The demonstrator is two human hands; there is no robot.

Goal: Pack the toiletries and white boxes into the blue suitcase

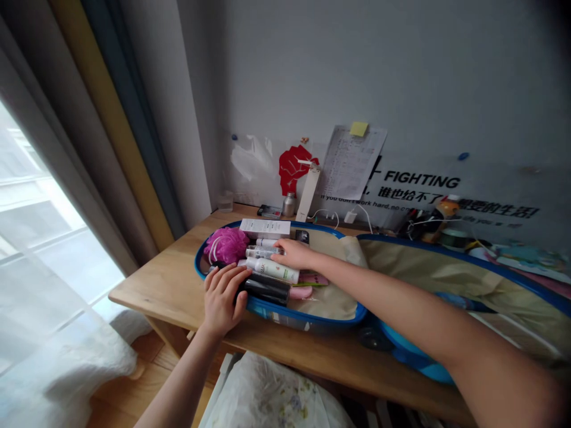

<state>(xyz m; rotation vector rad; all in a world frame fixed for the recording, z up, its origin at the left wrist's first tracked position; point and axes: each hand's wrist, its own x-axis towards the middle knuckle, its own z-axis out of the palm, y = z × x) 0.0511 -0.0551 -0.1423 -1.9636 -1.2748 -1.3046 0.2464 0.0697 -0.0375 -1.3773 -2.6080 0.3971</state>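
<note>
- Head view: the left hand (222,300) rests with fingers spread over a black cylindrical bottle (266,290) at the near-left rim of the open blue hard-shell suitcase (312,318).
- The right hand (294,254), fingers loosely curled, lies on a white tube bottle (276,270), just right of the pink mesh bath sponge (226,245).
- The suitcase sits near the near edge of the wooden worktop (165,279); bare wood lies left.

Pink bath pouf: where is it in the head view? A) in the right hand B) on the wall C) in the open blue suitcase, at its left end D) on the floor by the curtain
C: the pink bath pouf lies inside the open blue suitcase at its left end, just beyond the left hand, beside the bottles.
</note>
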